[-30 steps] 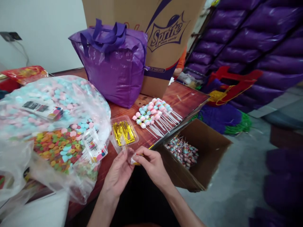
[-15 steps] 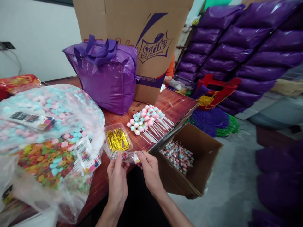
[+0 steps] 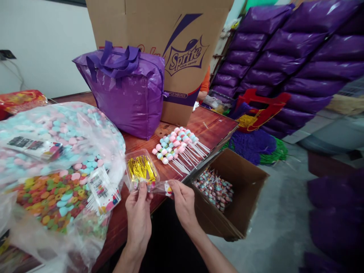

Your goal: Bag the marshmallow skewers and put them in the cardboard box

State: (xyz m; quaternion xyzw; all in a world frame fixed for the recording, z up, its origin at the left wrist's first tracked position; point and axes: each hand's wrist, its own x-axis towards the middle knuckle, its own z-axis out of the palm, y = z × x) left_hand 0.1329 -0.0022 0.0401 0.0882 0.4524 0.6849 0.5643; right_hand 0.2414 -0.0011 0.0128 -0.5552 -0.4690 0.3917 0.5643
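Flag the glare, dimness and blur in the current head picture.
Head view, behind the table: small glints on the purple bag and stacked purple bags; head view, lower right: dark purple shapes sink into dimness, edges soft; head view, between the left hand and right hand: the clear wrapper looks soft, its contents hard to tell.

Clear wrapper [image 3: 160,187], multicoloured print; gold ties [image 3: 142,167]; pink, blue and white candy skewers [image 3: 176,144]; purple bag [image 3: 131,100].
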